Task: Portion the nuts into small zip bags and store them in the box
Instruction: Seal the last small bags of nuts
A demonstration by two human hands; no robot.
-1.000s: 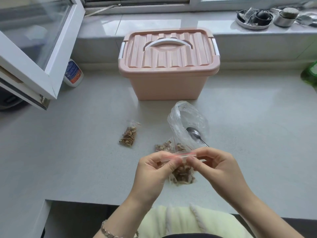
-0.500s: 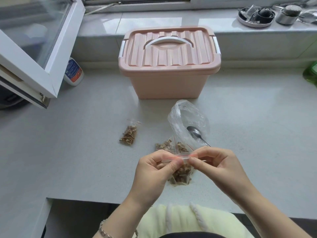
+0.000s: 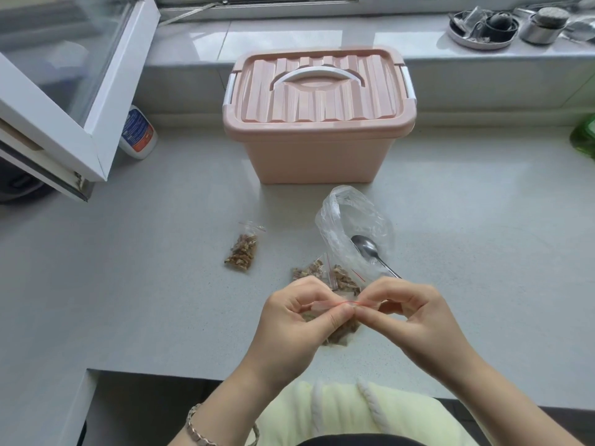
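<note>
My left hand [image 3: 297, 320] and my right hand [image 3: 405, 312] both pinch the red zip strip of a small zip bag of nuts [image 3: 343, 329], held just above the counter's front part. The bag's lower half hangs between my hands, partly hidden. Two more filled small bags [image 3: 325, 272] lie right behind my hands, and another filled bag [image 3: 242, 251] lies to the left. A large clear plastic bag [image 3: 354, 226] with a metal spoon [image 3: 370, 252] in it sits behind them. The pink storage box [image 3: 317, 152] stands further back with its lid shut.
The grey counter [image 3: 145, 284] ends at a front edge near my lap. An open window frame [image 3: 64, 101] juts over the left side, with a white bottle [image 3: 137, 132] beneath it. Metal dishes [image 3: 483, 25] sit on the sill at back right. A green object [image 3: 584, 136] is at the right edge.
My fingers have shifted along the zip strip, the thumbs now meeting near its middle. The bag hangs at about the same place. Nothing else on the counter has moved.
</note>
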